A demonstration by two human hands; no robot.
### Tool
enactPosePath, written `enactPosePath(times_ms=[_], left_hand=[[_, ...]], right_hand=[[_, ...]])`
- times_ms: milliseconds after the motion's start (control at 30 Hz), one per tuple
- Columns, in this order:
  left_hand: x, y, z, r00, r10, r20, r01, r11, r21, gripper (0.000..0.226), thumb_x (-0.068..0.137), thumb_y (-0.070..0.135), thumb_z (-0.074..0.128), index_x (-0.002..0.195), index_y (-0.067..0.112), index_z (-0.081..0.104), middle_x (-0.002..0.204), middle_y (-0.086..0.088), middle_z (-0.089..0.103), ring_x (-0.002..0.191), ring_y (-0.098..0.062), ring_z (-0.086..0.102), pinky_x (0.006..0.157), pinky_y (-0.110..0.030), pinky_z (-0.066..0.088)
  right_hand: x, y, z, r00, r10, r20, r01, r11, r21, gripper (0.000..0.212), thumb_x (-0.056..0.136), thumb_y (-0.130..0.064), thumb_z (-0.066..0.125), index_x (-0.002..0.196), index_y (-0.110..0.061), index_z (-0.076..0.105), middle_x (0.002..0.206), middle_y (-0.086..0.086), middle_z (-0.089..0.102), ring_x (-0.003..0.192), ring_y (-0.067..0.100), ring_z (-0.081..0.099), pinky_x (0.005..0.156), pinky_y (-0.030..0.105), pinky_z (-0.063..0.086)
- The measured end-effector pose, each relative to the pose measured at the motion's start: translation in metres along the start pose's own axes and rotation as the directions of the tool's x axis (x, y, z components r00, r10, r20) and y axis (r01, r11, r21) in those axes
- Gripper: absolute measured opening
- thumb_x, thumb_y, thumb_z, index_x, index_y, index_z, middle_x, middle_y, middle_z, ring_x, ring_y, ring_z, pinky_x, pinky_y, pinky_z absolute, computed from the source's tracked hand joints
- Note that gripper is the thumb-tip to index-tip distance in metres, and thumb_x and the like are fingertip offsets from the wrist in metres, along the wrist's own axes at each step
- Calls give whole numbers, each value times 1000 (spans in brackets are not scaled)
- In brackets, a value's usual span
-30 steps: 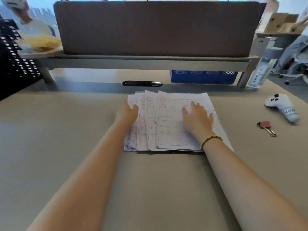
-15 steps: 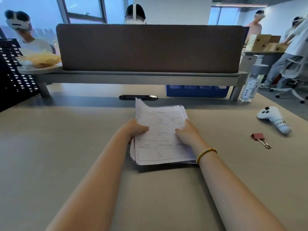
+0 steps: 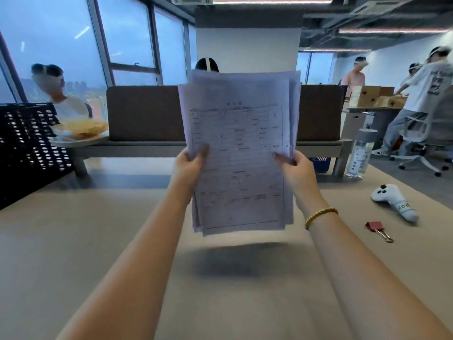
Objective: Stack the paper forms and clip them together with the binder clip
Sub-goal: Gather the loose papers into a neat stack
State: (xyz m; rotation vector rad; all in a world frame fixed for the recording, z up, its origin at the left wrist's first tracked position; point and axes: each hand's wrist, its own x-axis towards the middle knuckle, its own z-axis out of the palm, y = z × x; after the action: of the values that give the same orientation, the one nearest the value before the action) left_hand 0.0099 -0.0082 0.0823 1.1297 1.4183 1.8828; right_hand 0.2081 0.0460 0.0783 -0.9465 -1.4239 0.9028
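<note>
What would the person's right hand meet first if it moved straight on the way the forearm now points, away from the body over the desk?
Probably the brown desk divider. The right hand grips the paper forms at their right edge, and the divider stands beyond it. Depth is hard to judge.

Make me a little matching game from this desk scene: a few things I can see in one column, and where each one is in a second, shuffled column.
Things:
1. paper forms
2. binder clip
3. water bottle
4. white game controller

Places:
A. standing at the desk's far right, by the divider's leg
B. lying on the desk just behind the binder clip
C. held upright above the desk between left hand and right hand
D. lying on the desk right of the right forearm

Pairs: 1-C, 2-D, 3-A, 4-B
</note>
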Motion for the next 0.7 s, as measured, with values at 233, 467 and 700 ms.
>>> enactPosePath(times_ms=[233,467,700], left_hand=[[-17,37,10,988,152,7,-152,988,-30,14,83,30,65,85,15,65,79,4,66,71,-8,64,60,-17,58],[-18,48,13,979,205,-8,-204,978,32,15,83,33,64,78,19,60,73,10,60,66,-2,55,51,-9,48],[-19,42,14,988,153,-1,-153,988,19,22,85,34,61,69,19,60,71,7,62,63,-6,59,53,-15,53]], right_hand=[[-13,-26,4,989,-132,-65,139,983,122,33,90,-28,58,111,-2,56,96,1,61,80,3,57,51,7,48],[-7,-43,0,939,-252,-232,293,943,159,55,89,-27,60,131,-4,32,107,1,50,89,6,56,57,5,51],[3,-51,-4,901,-325,-288,327,944,-40,41,94,-28,52,118,5,44,95,3,51,72,3,52,47,1,43]])
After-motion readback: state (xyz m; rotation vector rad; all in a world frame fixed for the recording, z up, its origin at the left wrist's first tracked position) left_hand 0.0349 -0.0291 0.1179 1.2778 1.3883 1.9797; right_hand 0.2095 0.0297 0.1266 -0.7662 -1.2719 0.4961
